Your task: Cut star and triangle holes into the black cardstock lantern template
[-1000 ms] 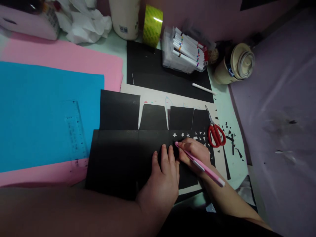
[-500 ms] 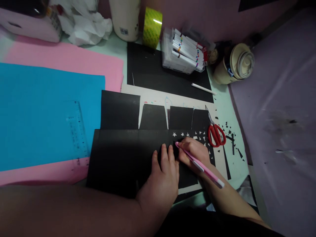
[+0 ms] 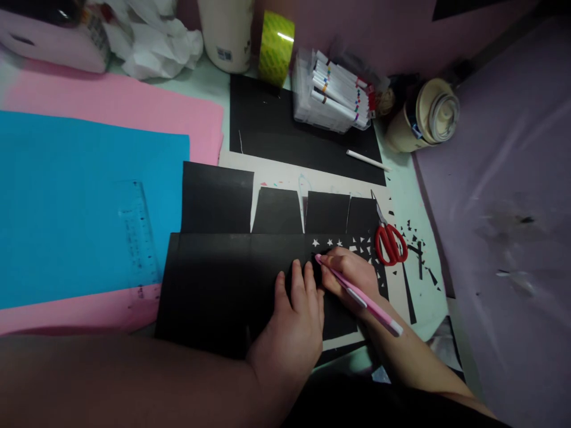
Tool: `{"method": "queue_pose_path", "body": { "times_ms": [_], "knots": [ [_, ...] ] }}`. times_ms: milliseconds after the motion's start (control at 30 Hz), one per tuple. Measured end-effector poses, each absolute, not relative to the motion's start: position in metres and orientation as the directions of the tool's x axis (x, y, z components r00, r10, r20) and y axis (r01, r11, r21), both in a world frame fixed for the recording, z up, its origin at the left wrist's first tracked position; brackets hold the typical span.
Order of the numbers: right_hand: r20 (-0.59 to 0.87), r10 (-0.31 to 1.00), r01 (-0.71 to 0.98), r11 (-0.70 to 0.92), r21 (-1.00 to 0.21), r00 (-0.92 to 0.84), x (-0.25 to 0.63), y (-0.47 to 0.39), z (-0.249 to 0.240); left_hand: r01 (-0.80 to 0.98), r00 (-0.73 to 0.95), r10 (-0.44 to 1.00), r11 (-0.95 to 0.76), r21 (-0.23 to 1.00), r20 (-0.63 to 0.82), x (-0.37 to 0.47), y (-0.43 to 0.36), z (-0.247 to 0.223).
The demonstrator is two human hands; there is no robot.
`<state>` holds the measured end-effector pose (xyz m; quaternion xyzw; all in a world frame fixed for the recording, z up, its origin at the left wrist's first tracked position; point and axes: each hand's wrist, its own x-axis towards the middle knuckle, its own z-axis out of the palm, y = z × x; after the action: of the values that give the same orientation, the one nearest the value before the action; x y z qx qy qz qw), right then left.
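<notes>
A black card sheet (image 3: pixel 214 279) with upright flaps along its far edge lies in front of me. My left hand (image 3: pixel 297 315) rests flat on it, fingers stretched out and slightly apart. My right hand (image 3: pixel 350 273) grips a slim pink pen-shaped tool (image 3: pixel 377 311) with a white clip. Its front end touches the card just below a row of small star-shaped openings (image 3: pixel 316 243); the very tip is too small to make out. Small triangular openings (image 3: pixel 362 240) lie to the right, partly hidden by my right hand. Red-handled scissors (image 3: pixel 391 244) lie beside the card's right edge.
Black paper scraps (image 3: pixel 420 255) are scattered at the right. Blue sheets (image 3: pixel 80 196), pink sheets (image 3: pixel 178 113) and a clear ruler (image 3: pixel 140 232) lie left. Behind stand yellow tape (image 3: pixel 276 50), a box of white markers (image 3: pixel 330 92) and a lidded cup (image 3: pixel 428 119).
The pink tool's front end has shifted slightly up and left, together with the right hand's fingertips. My left hand and the card have stayed in place.
</notes>
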<state>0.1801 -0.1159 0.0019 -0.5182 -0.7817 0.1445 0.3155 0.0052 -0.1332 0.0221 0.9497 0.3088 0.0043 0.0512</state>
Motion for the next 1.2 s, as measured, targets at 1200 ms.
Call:
{"method": "queue_pose_path", "body": {
  "times_ms": [1200],
  "knots": [
    [0.377, 0.883, 0.705, 0.454, -0.545, -0.278, 0.1797, -0.1155, 0.0015, 0.595, 0.801, 0.597, -0.802, 0.058, 0.041, 0.0044, -0.1347, 0.0195]
  ]
}}
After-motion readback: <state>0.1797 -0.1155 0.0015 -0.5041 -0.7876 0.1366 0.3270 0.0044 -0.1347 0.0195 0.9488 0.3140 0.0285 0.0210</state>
